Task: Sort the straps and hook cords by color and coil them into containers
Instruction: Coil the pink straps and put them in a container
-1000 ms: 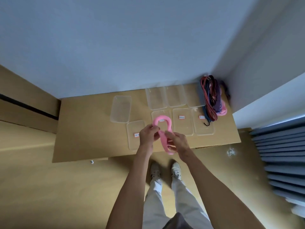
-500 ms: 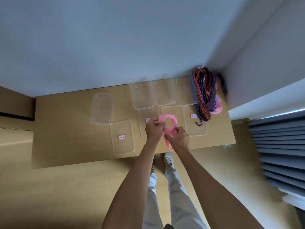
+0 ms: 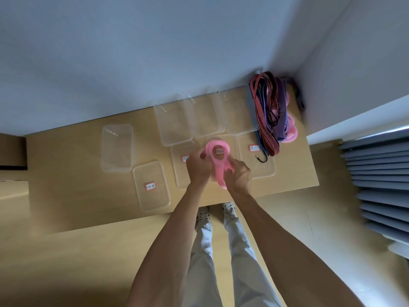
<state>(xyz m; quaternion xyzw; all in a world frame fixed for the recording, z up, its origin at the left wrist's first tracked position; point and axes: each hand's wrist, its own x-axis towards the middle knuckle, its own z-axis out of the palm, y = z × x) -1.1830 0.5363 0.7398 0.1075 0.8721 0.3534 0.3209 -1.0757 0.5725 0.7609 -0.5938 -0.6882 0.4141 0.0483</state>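
Observation:
A pink strap (image 3: 218, 168) is held as a loop above the clear labelled containers. My left hand (image 3: 198, 167) pinches the loop's left side. My right hand (image 3: 239, 176) grips its lower right part, with the tail hanging down between my hands. The loop frames the label of the container (image 3: 234, 144) under it. A pile of red-striped, purple, blue and pink straps and hook cords (image 3: 273, 116) lies at the table's right end, a black hook draped over the rightmost labelled container (image 3: 269, 167).
Several clear containers stand on the wooden table (image 3: 73, 187): three unlabelled ones (image 3: 174, 122) by the wall, one apart at the left (image 3: 117, 147), one labelled near the front edge (image 3: 152, 187). A radiator (image 3: 376, 178) is at the right.
My hands moved the pink strap forward over the labelled containers and drew the long loop into a tighter round coil. The view shifted a little.

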